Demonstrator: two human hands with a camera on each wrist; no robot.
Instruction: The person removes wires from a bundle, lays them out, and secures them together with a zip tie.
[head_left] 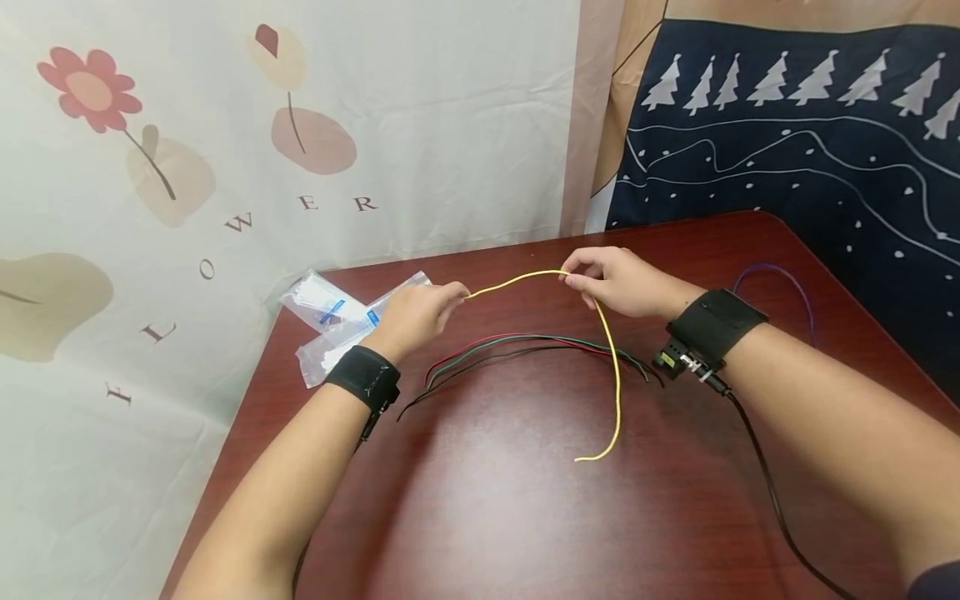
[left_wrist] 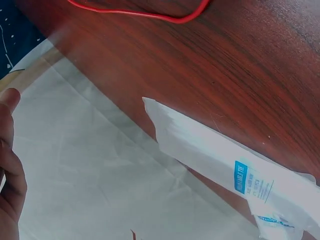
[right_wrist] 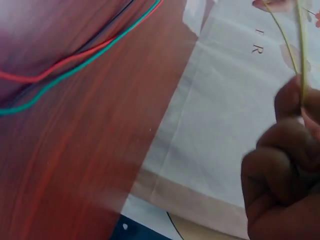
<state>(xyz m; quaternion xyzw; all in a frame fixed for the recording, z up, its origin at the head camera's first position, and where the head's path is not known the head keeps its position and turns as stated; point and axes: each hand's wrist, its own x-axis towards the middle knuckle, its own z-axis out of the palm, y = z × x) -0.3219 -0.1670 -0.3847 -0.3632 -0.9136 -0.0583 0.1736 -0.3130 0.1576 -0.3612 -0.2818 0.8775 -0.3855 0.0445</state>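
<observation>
A thin yellow wire (head_left: pixel 618 392) runs between both hands above the table. My left hand (head_left: pixel 420 315) pinches it at its left end, and my right hand (head_left: pixel 622 279) pinches it farther along with thumb and forefinger. From the right hand the rest of the wire hangs in a curve, its loose end bent leftward. Beneath lie red, green and black wires side by side in an arc, the green wire (right_wrist: pixel 75 75) and red wire (right_wrist: pixel 62 64) showing in the right wrist view. Curled fingers (left_wrist: pixel 12 175) of the left hand show at that wrist view's edge.
Two clear plastic packets of white strips, one packet (head_left: pixel 322 302) behind the other, lie at the table's back left by the left hand. A purple wire (head_left: pixel 787 279) arches behind the right forearm. A printed curtain (head_left: pixel 450 125) borders the reddish table (head_left: pixel 487 500). A black cable (head_left: pixel 765 475) trails from the right wristband.
</observation>
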